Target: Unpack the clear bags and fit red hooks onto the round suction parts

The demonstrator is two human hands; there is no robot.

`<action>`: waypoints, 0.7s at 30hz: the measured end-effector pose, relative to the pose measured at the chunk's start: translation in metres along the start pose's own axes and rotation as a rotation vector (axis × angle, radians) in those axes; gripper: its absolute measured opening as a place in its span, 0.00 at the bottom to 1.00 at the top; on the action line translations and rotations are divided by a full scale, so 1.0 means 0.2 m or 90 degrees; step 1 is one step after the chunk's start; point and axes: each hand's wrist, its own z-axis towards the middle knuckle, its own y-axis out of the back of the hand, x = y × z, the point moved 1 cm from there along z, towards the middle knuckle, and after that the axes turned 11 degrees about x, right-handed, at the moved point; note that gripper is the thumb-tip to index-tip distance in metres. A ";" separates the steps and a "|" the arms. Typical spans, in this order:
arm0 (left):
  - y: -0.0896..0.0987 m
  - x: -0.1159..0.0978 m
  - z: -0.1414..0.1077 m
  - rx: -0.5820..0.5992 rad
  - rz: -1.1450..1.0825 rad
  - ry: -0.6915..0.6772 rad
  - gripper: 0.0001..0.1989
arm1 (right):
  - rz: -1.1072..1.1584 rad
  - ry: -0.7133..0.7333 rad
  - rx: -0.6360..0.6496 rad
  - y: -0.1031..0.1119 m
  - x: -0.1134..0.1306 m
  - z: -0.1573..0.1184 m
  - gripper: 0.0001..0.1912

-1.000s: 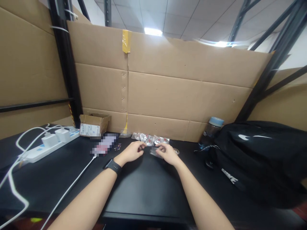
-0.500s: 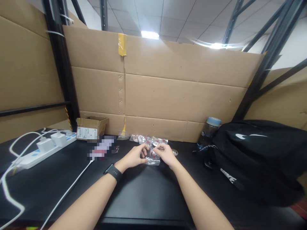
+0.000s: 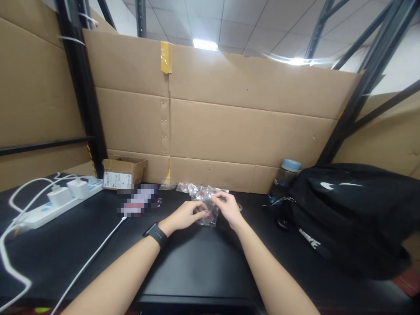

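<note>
Small clear plastic bags with red marks lie in a loose heap on the black table, between and behind the hands. My left hand, with a dark watch on the wrist, has its thumb and fingers closed on the left side of the front bag. My right hand pinches the upper right part of the bag, fingertips together. What is inside the bags is too small to tell. Partly hidden behind my right hand, a round clear item lies on the table.
On the left are a white power strip with chargers, a cable, an open cardboard box and a blurred phone. A bottle and black bag stand at the right. A cardboard wall rises behind.
My left thumb and fingers have closed together on the plastic. My right hand has lifted slightly, and the front bag has changed shape. The view has shifted a little.
</note>
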 end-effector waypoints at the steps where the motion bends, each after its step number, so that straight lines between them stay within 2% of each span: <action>1: 0.00 0.00 0.00 -0.012 0.002 0.001 0.12 | -0.003 0.005 -0.001 0.00 0.00 0.00 0.16; 4: 0.01 0.02 0.01 -0.057 0.004 0.008 0.12 | -0.003 0.008 -0.001 0.01 -0.01 0.00 0.16; 9: 0.03 0.03 0.02 -0.130 -0.038 0.019 0.14 | 0.001 -0.021 0.054 0.01 -0.03 -0.01 0.28; 14: 0.04 0.04 0.03 -0.191 -0.098 0.019 0.15 | 0.006 -0.031 0.077 0.01 -0.06 0.00 0.23; 21: 0.06 0.04 0.02 -0.223 -0.130 0.037 0.15 | 0.015 -0.047 0.019 0.02 -0.06 0.01 0.19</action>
